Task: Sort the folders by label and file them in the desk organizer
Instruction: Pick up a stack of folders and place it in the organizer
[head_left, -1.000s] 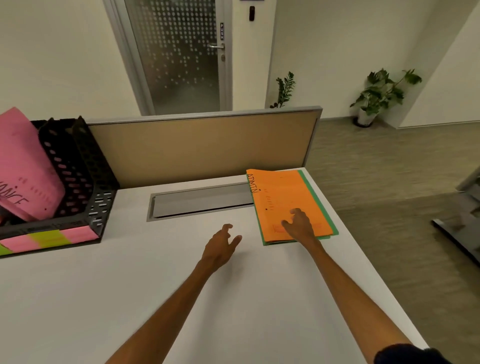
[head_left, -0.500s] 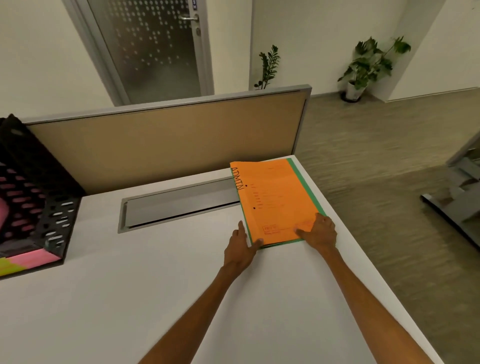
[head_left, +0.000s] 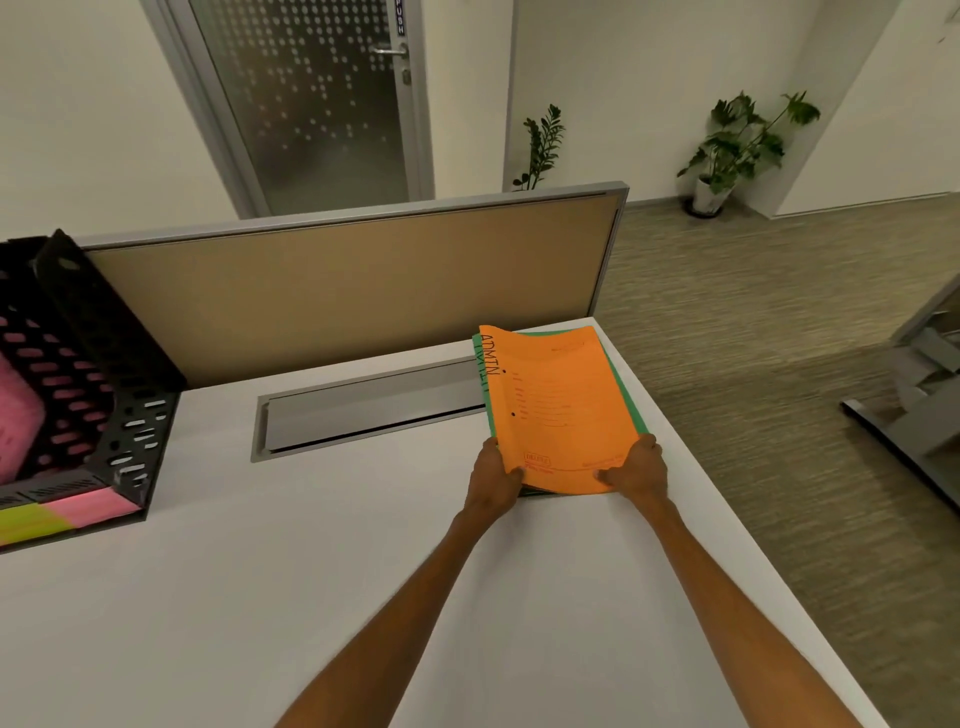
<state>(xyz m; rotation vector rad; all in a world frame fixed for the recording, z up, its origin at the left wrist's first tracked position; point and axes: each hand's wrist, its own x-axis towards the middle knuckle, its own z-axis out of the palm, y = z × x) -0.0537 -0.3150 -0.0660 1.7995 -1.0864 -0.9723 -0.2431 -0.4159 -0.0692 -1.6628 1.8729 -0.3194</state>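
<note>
now both hands grip the near edge of an orange folder (head_left: 556, 410) marked "admin" along its left side: the left hand (head_left: 496, 475) pinches the near-left corner, the right hand (head_left: 636, 473) the near-right corner, thumbs on top. the folder's near end is raised a little off a green folder (head_left: 631, 397) lying beneath it, whose edge shows along the right and far-left sides. this pile sits at the far right corner of the white tabletop (head_left: 260, 597), partly over the right end of a grey cable tray lid (head_left: 363, 410) and just before a tan divider panel (head_left: 353, 296). well apart, at the left edge, stands a black perforated desk organizer (head_left: 88, 374) with a pink folder (head_left: 18, 415) inside and pink and yellow-green strips (head_left: 52, 517) along its front.
</note>
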